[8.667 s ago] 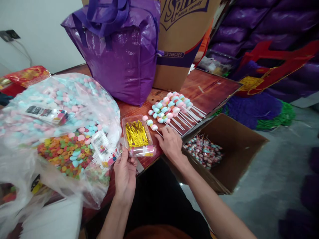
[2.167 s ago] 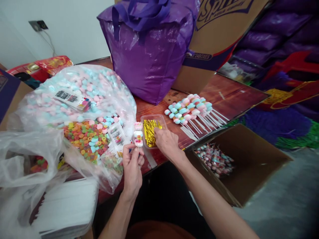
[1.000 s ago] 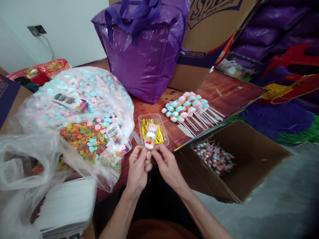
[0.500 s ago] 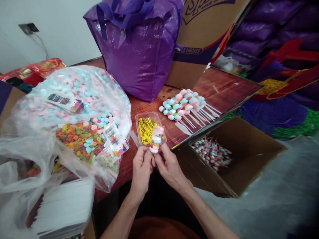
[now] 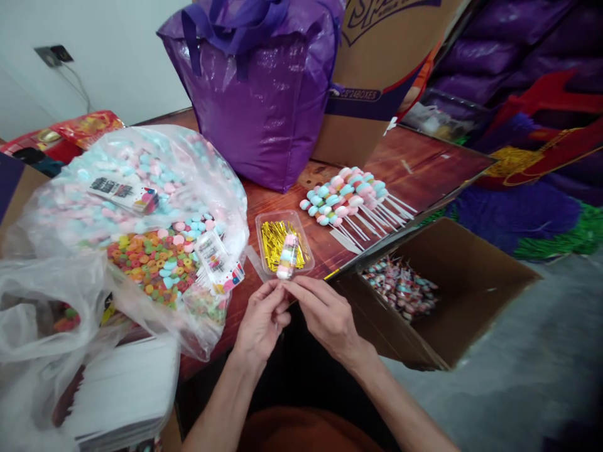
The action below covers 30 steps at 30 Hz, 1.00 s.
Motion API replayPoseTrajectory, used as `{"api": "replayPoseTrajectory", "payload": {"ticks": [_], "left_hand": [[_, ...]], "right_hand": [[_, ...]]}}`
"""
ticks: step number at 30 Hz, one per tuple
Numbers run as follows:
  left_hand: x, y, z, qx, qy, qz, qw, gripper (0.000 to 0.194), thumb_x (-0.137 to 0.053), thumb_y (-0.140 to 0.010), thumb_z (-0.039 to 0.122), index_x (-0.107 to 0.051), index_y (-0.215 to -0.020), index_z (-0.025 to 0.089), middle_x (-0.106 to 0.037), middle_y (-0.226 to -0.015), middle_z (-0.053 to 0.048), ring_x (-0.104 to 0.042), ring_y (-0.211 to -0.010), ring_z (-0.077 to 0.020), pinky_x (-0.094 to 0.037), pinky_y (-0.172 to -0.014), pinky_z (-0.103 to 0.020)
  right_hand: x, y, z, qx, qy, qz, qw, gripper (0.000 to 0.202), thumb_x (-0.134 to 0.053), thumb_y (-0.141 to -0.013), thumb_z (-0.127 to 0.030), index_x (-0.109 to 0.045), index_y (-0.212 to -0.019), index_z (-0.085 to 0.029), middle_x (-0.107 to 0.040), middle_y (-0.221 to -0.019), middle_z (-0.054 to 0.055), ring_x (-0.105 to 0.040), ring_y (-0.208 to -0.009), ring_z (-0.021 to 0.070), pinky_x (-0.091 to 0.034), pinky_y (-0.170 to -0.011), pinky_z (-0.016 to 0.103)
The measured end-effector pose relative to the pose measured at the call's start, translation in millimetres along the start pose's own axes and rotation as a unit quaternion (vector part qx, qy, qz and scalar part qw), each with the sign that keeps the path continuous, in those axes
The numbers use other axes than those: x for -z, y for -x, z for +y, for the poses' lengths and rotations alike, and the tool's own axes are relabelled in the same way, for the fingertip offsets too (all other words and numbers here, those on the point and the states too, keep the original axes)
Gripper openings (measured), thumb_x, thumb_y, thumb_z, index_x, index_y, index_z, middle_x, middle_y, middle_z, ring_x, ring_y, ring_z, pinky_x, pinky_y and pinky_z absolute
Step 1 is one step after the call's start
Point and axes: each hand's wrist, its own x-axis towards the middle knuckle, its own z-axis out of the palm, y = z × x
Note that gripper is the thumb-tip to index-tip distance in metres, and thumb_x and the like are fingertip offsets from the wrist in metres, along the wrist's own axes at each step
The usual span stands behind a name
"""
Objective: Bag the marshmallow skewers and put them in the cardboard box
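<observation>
Between my fingertips stands a wrapped candy skewer [image 5: 287, 256], pastel pink, blue and yellow pieces stacked in clear wrapping. My left hand [image 5: 262, 317] is closed in a pinch at its lower end, where the stick is hidden by fingers. My right hand [image 5: 327, 314] pinches at the same spot, its fingers stretched toward the left fingertips. Just behind the skewer is a clear plastic tray [image 5: 307, 242] of gold twist ties [image 5: 272, 242]. Farther right on the table lie several unwrapped candy skewers [image 5: 346, 196] with their white sticks toward the front edge.
A large clear bag of candies [image 5: 155, 163] covers the left, with printed cards [image 5: 214, 257] on it. White sheets [image 5: 122, 389] are stacked at lower left. A purple bag [image 5: 254, 107] stands behind. An open cardboard box [image 5: 475, 295] with wrapped candies is at right.
The candy skewer has come slightly down and turned in my fingers. My right hand has shifted its grip, its fingers now reaching across to the left fingertips below the candy.
</observation>
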Motion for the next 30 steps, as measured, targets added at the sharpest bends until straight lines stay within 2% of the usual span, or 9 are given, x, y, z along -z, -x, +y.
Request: {"api": "replayPoseTrajectory", "payload": {"ticks": [3, 7, 11, 15, 19, 21, 24, 27, 30], "left_hand": [[-2.9, 3.7, -1.2, 0.03, 0.025, -0.003, 0.999, 0.045, -0.095, -0.051, 0.026, -0.063, -0.079, 0.012, -0.047, -0.063, 0.007, -0.033, -0.047, 0.0007, -0.019, -0.04, -0.009], [-8.9, 8.5, -7.9, -0.007, 0.024, -0.013, 1.0, 0.037, -0.091, -0.061, 0.029, -0.063, -0.079, 0.015, -0.047, -0.062, 0.007, -0.037, -0.048, -0.0008, -0.023, -0.041, -0.011], [-13.7, 6.5, -13.4, -0.024, 0.001, -0.031, 0.999, 0.033, -0.086, -0.069, 0.039, -0.068, -0.085, 0.017, -0.057, -0.07, 0.003, -0.05, -0.06, -0.0067, -0.042, -0.055, -0.018], [-16.2, 11.0, -6.8, -0.073, -0.027, -0.072, 0.994, 0.039, -0.073, -0.079, 0.054, -0.073, -0.096, 0.019, -0.066, -0.092, -0.005, -0.06, -0.084, -0.0167, -0.049, -0.081, -0.031], [-13.8, 27.9, 0.2, -0.21, -0.164, -0.066, 0.962, 0.047, -0.055, -0.092, 0.055, -0.074, -0.071, 0.017, -0.062, -0.103, -0.008, -0.057, -0.101, -0.0204, -0.042, -0.095, -0.031], [-10.8, 34.7, -0.4, -0.223, -0.216, -0.034, 0.95, 0.052, -0.052, -0.094, 0.054, -0.069, -0.061, 0.017, -0.061, -0.091, -0.007, -0.056, -0.095, -0.019, -0.042, -0.092, -0.029], [-7.8, 38.4, -2.7, -0.191, -0.248, 0.008, 0.95, 0.045, -0.057, -0.09, 0.056, -0.072, -0.072, 0.018, -0.06, -0.079, -0.004, -0.054, -0.081, -0.0166, -0.045, -0.08, -0.029], [-10.1, 35.6, -4.9, -0.182, -0.303, -0.015, 0.936, 0.037, -0.063, -0.089, 0.048, -0.076, -0.075, 0.016, -0.065, -0.085, -0.007, -0.057, -0.085, -0.0175, -0.046, -0.082, -0.029], [-16.5, 29.2, -11.0, -0.191, -0.265, -0.026, 0.945, 0.026, -0.069, -0.086, 0.041, -0.079, -0.083, 0.017, -0.068, -0.092, -0.007, -0.061, -0.088, -0.0181, -0.048, -0.082, -0.029]], "right_hand": [[3.6, -3.1, 3.6, 0.049, 0.038, 0.035, 0.997, 0.026, -0.053, -0.096, -0.011, -0.073, -0.11, -0.019, -0.076, -0.096, 0.01, -0.071, -0.086, 0.0186, -0.058, -0.078, 0.032], [4.1, -9.6, -2.1, 0.041, 0.035, 0.059, 0.997, 0.023, -0.052, -0.093, -0.007, -0.071, -0.1, -0.018, -0.075, -0.086, 0.009, -0.068, -0.078, 0.0181, -0.056, -0.072, 0.031], [1.8, -12.4, -14.9, -0.077, -0.031, 0.08, 0.993, 0.017, -0.053, -0.094, -0.011, -0.065, -0.086, -0.019, -0.067, -0.076, 0.005, -0.062, -0.069, 0.0164, -0.051, -0.068, 0.03], [11.6, -15.0, -26.9, -0.223, -0.163, 0.067, 0.959, 0.017, -0.056, -0.094, -0.016, -0.06, -0.078, -0.02, -0.058, -0.068, -0.002, -0.056, -0.06, 0.0119, -0.047, -0.058, 0.023], [25.0, -21.1, -37.2, -0.223, -0.193, 0.062, 0.953, 0.016, -0.057, -0.094, -0.015, -0.061, -0.08, -0.02, -0.061, -0.072, -0.002, -0.057, -0.064, 0.0115, -0.047, -0.061, 0.022], [26.0, -21.9, -41.4, -0.179, -0.181, 0.068, 0.965, 0.014, -0.057, -0.093, -0.011, -0.063, -0.083, -0.02, -0.063, -0.075, -0.001, -0.059, -0.067, 0.0116, -0.048, -0.065, 0.022], [22.6, -18.1, -45.0, -0.145, -0.181, 0.081, 0.969, 0.015, -0.057, -0.092, -0.007, -0.065, -0.089, -0.02, -0.065, -0.08, 0.0, -0.061, -0.071, 0.0121, -0.049, -0.068, 0.023], [21.8, -10.7, -45.7, -0.2, -0.209, 0.084, 0.954, 0.015, -0.057, -0.093, -0.011, -0.068, -0.088, -0.021, -0.064, -0.077, -0.001, -0.06, -0.068, 0.0115, -0.048, -0.064, 0.021], [22.7, -2.0, -47.7, -0.282, -0.239, 0.068, 0.926, 0.017, -0.056, -0.096, -0.02, -0.071, -0.087, -0.021, -0.06, -0.066, -0.003, -0.054, -0.058, 0.0102, -0.044, -0.056, 0.02]]}}
